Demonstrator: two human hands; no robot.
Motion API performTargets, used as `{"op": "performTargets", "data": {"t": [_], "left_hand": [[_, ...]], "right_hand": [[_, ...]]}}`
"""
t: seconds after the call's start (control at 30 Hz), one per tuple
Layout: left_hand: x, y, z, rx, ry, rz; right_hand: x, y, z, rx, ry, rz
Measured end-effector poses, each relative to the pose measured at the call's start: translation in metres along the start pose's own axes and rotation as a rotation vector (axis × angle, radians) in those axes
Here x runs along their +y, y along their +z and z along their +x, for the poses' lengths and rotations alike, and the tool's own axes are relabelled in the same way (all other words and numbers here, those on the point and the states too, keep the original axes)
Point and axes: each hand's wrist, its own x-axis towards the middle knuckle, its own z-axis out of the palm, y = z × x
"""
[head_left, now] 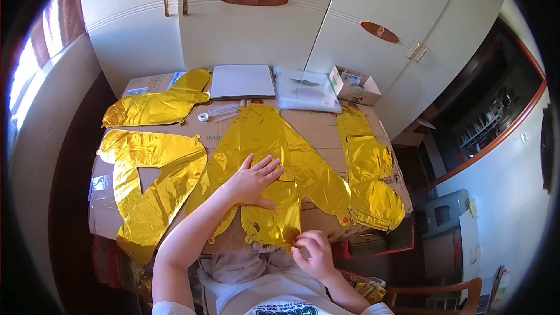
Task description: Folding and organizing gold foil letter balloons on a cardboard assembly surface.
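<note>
A flat gold foil letter balloon [262,140] lies in the middle of a cardboard-covered table [318,131]. My left hand [255,179] rests flat on it with fingers spread, pressing the foil down. My right hand [312,251] pinches the balloon's lower edge near the table's front edge, fingers closed on the foil tab. Other deflated gold foil balloons lie around it: one at the left [149,181], one at the back left [154,105], and one at the right [370,169].
At the back of the table are a white flat box [242,80], a clear plastic packet [306,89] and a small open cardboard box [353,84]. White wardrobe doors [262,29] stand behind. A wooden chair [434,291] is at lower right.
</note>
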Motion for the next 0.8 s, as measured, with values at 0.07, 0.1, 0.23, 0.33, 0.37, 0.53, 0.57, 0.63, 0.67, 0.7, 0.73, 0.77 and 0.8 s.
{"op": "performTargets", "data": {"t": [0.07, 0.1, 0.23, 0.33, 0.37, 0.53, 0.57, 0.63, 0.67, 0.7, 0.73, 0.77, 0.8], "left_hand": [[0.002, -0.003, 0.0, -0.006, -0.005, -0.033], [0.002, -0.002, 0.0, -0.007, -0.004, -0.034], [0.002, -0.002, 0.0, -0.007, 0.0, -0.038], [0.0, 0.0, -0.001, -0.002, 0.002, -0.037], [-0.001, 0.001, 0.0, 0.001, 0.006, -0.035], [-0.001, 0.003, 0.0, 0.004, 0.005, -0.032], [-0.001, 0.003, 0.0, 0.004, 0.007, -0.031], [-0.001, 0.004, 0.0, -0.002, 0.004, -0.031], [-0.002, 0.003, 0.001, -0.005, 0.004, -0.03], [-0.001, 0.003, 0.001, -0.007, 0.002, -0.025], [-0.001, 0.002, 0.001, -0.009, -0.001, -0.02], [-0.001, 0.002, 0.001, -0.011, -0.003, -0.015], [-0.001, 0.002, 0.001, -0.007, 0.0, -0.014]], "right_hand": [[-0.004, 0.005, 0.005, -0.024, -0.067, -0.006], [-0.005, 0.007, 0.006, -0.026, -0.084, -0.004], [0.001, 0.015, 0.002, 0.001, -0.093, 0.031], [0.009, 0.011, -0.008, 0.097, 0.064, 0.0], [0.009, 0.009, -0.007, 0.172, 0.114, 0.019], [0.035, -0.008, -0.018, 0.155, 0.207, -0.158], [0.038, -0.009, -0.018, 0.17, 0.193, -0.178], [0.038, -0.013, -0.017, 0.139, 0.211, -0.188], [0.038, -0.014, -0.016, 0.125, 0.219, -0.195], [0.039, -0.015, -0.017, 0.11, 0.235, -0.204], [0.042, -0.015, -0.019, 0.095, 0.25, -0.214], [0.043, -0.016, -0.021, 0.079, 0.265, -0.224], [0.045, -0.016, -0.021, 0.079, 0.271, -0.231]]}}
